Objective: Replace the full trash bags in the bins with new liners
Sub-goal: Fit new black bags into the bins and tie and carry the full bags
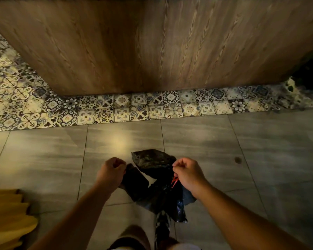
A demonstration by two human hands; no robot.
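A black plastic trash bag (152, 177) hangs between my two hands above the grey floor, crumpled and partly folded. My left hand (111, 173) grips its left edge with curled fingers. My right hand (187, 173) pinches the right edge, where a red drawstring (174, 181) shows just under the fingers. The bag's lower end trails down toward my feet. No bin is in view.
A wooden panel (152, 47) rises straight ahead, with a strip of patterned tiles (116, 109) along its base. Grey floor tiles (260, 150) spread around me. A yellow cloth (7, 219) sits at the lower left. My legs (134, 239) show at the bottom edge.
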